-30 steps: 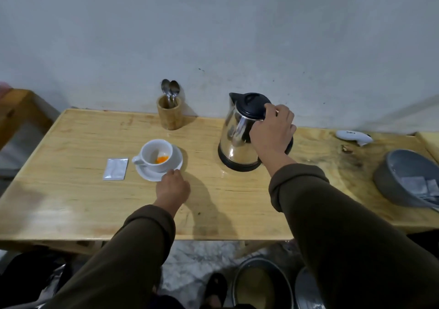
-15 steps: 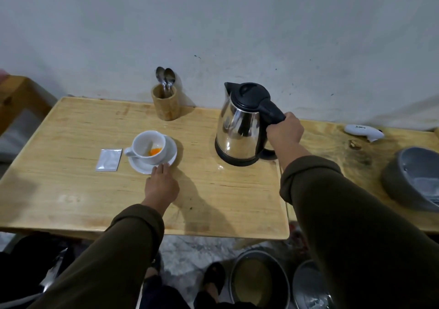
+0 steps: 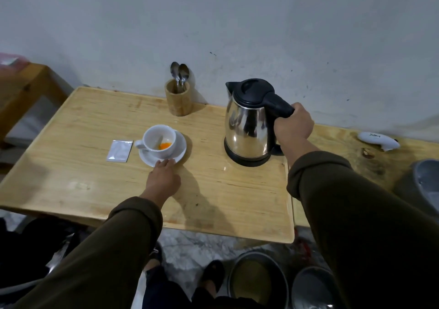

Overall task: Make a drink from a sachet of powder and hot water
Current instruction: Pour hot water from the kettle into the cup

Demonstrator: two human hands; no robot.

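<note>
A white cup with orange powder at its bottom stands on a white saucer on the wooden table. My left hand rests on the table with its fingertips touching the saucer's near rim. A silver sachet lies flat just left of the cup. To the right stands a steel kettle with a black lid. My right hand is closed around its black handle.
A wooden holder with two spoons stands by the wall behind the cup. A small white device and a grey bowl are at the far right. Metal pots sit on the floor under the table edge.
My right hand has moved from the kettle's lid to its handle and gripped it. My left hand has stayed at the saucer's rim. The camera has shifted slightly.
</note>
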